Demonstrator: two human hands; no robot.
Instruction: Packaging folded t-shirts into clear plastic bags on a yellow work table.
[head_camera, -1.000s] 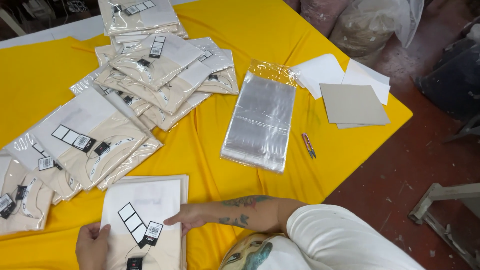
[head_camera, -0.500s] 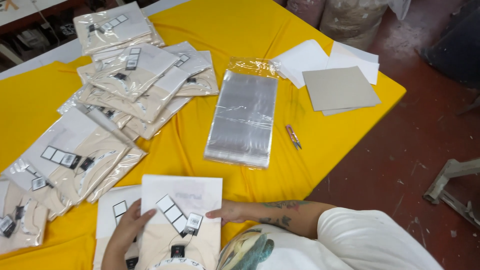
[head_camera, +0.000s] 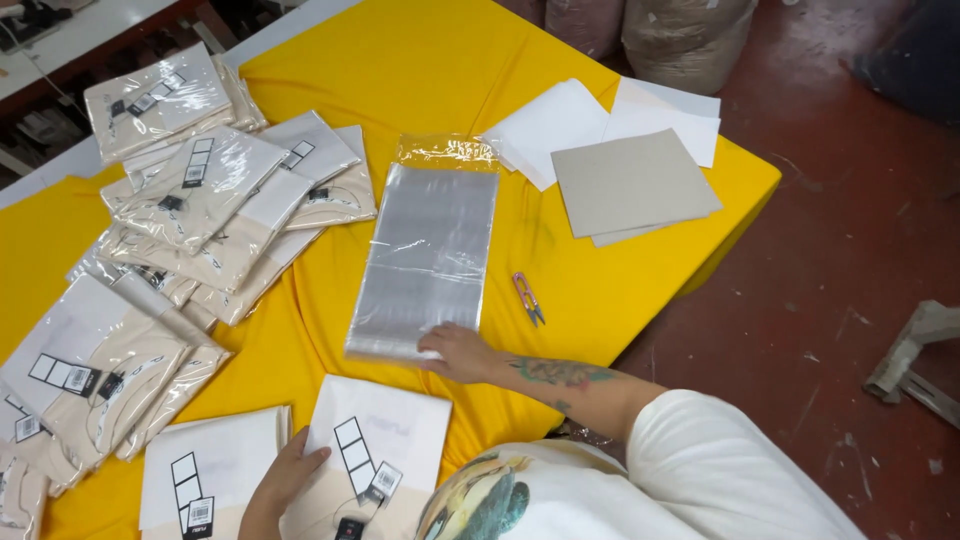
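My right hand (head_camera: 458, 352) rests on the near edge of a stack of clear plastic bags (head_camera: 425, 255) lying on the yellow table cover (head_camera: 420, 70). The fingers lie on the corner of the top bag. My left hand (head_camera: 283, 478) presses flat on the left edge of a folded cream garment with a white card and hang tags (head_camera: 372, 455) at the near edge. A second folded garment (head_camera: 205, 480) lies just left of it, partly under the hand.
Several bagged garments (head_camera: 190, 200) are piled across the left half of the table. A small pink thread snip (head_camera: 528, 298) lies right of the bags. Grey and white cardboard sheets (head_camera: 630, 180) sit at the far right corner. Red floor lies beyond the table edge.
My right hand left the folded garment and moved up to the near edge of the plastic bag stack. The left hand stays on the garment. The view has shifted.
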